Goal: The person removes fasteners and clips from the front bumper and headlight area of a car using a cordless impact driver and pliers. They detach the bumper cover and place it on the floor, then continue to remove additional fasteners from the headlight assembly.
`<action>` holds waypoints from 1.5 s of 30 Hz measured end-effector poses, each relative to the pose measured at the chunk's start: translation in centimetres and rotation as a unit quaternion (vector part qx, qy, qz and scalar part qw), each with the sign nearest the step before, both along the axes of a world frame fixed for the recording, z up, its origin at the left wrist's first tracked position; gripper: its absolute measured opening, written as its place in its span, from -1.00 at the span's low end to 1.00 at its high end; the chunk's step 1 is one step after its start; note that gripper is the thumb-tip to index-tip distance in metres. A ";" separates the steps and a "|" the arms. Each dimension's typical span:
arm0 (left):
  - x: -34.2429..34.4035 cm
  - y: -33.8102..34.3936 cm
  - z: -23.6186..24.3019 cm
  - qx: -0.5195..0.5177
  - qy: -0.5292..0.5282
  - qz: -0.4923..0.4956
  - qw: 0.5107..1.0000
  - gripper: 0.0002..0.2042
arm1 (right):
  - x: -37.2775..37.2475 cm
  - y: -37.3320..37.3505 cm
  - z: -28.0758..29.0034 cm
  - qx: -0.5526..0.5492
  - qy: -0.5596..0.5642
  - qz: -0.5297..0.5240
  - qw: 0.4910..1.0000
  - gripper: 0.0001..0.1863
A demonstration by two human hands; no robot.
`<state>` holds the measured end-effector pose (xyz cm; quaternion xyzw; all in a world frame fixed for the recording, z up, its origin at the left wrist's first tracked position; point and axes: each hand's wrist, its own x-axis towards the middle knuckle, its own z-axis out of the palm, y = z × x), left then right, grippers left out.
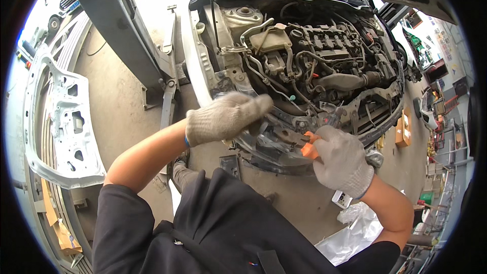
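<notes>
Right hand (341, 160) has the orange-handled pliers (309, 149) by the grips, probably so the nose stays free pointing toward the left hand (227, 115), which is over the car's front corner (271, 148) and too blurry to tell if it's holding anything.

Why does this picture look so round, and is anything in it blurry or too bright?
Head view: straight edges bend toward the rim and the corners go black, as with a fisheye lens; the left hand looks smeared, probably by motion, while the engine looks sharper; the floor toward the upper left is nearly washed out by bright light.
</notes>
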<state>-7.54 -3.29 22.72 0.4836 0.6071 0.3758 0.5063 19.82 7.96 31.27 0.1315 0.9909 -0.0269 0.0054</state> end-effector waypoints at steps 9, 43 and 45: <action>-0.6 -0.5 3.2 0.429 0.303 -0.086 0.847 -0.69 | 0.4 0.6 1.5 -0.285 0.008 0.006 0.959 -0.86; 4.2 -2.2 -1.3 0.052 -0.145 0.052 0.987 -0.64 | 1.8 -0.4 -1.2 -0.032 -0.046 -0.049 0.997 -0.78; 4.7 -2.2 -1.7 -0.026 -0.359 0.080 0.929 -0.64 | 1.8 -0.5 -1.3 -0.013 0.006 -0.022 1.000 -0.83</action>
